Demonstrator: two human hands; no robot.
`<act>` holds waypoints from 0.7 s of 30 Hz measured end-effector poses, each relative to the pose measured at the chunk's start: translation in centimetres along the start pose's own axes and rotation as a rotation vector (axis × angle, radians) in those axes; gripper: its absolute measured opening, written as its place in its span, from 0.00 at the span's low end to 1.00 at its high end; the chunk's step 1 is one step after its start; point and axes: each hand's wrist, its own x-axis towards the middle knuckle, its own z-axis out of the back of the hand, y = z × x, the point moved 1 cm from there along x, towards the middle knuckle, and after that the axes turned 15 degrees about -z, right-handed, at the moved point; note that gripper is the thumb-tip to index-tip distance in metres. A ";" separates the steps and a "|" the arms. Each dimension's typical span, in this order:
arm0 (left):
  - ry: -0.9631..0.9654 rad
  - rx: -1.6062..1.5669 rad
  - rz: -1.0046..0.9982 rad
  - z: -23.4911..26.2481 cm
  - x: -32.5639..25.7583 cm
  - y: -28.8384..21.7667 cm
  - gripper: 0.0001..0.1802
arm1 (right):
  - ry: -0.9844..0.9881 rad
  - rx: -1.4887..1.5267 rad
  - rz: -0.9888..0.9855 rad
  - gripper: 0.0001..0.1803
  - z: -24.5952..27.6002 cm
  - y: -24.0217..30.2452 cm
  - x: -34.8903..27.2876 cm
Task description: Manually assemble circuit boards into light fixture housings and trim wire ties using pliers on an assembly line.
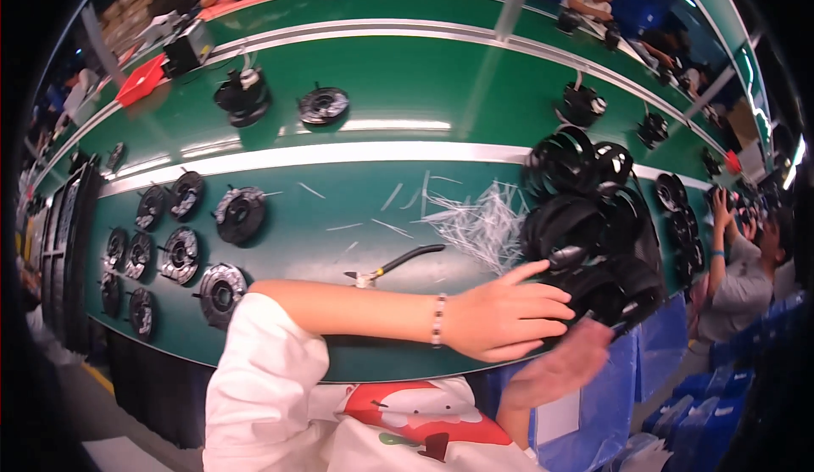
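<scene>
My left hand [511,315] reaches across to the right over the green bench [288,260]. Its fingers are spread, palm down, at the near edge of a pile of black plastic rings [564,226]; whether the fingertips touch the rings, I cannot tell. Just below it, my right hand [564,372] is smeared by motion beside the same pile, and its fingers do not show clearly. A heap of thin clear plastic strips [483,222] lies beyond my left hand. Cutting pliers [398,262] with black and yellow handles rest beyond my left forearm.
Several round black parts with silvery faces [180,256] stand on the left of the bench. Behind runs a green conveyor [398,73] carrying black motor-like assemblies [242,97]. A blue bin [585,396] lined with plastic sits at the right. Another person [746,268] works at far right.
</scene>
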 end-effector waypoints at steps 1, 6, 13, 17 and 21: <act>0.010 0.028 0.020 2.7 -1.0 -1.0 0.15 | 0.482 0.190 -0.149 0.34 -1.8 2.2 0.9; 0.061 0.605 0.382 13.3 -5.3 -3.9 0.15 | 1.101 -0.285 0.221 0.57 -9.6 1.9 -0.8; 0.286 0.900 0.753 22.3 -14.9 3.6 0.22 | 1.465 -0.693 0.298 0.58 -11.4 1.8 0.5; 0.529 0.897 1.004 23.4 -17.2 10.5 0.37 | 1.454 -0.735 0.244 0.58 -11.5 0.6 1.3; 0.504 0.825 1.092 23.1 -18.7 14.5 0.31 | 1.430 -0.607 0.204 0.54 -11.2 -0.8 2.3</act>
